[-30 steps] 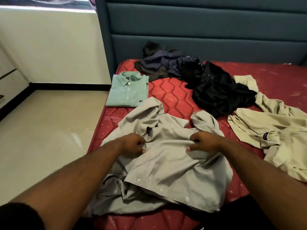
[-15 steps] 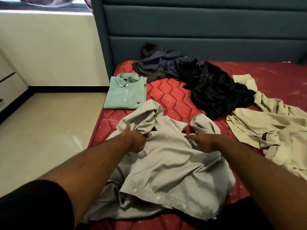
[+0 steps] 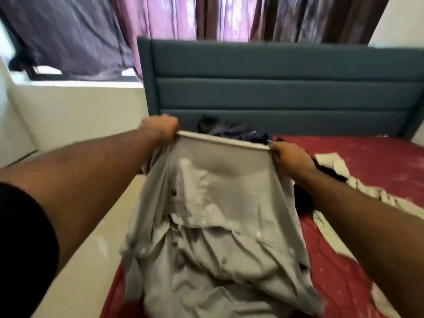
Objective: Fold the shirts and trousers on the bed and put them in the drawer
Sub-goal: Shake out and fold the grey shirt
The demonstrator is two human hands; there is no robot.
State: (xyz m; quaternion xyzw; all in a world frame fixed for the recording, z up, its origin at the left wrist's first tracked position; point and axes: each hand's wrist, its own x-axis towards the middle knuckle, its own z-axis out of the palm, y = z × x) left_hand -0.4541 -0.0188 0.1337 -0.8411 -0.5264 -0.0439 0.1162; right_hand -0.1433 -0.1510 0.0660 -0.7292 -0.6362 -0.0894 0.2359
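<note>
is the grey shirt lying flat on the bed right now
No, both the left hand and right hand grip the grey shirt by its top edge, lifted above the red mattress.

- Dim, soft indoor light; daylight enters via window [image 3: 46, 71] upper left, glowing through pink curtains [image 3: 183, 17].
- Heavy motion blur everywhere, worst on curtains and grey shirt [image 3: 218, 214].
- Wide-angle stretch at edges; forearms balloon.
- Faint sheen on floor [image 3: 96, 244].

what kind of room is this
Most likely a bedroom: a bed with a red mattress and padded headboard, curtains behind it, and clothes lying on the mattress.
</note>
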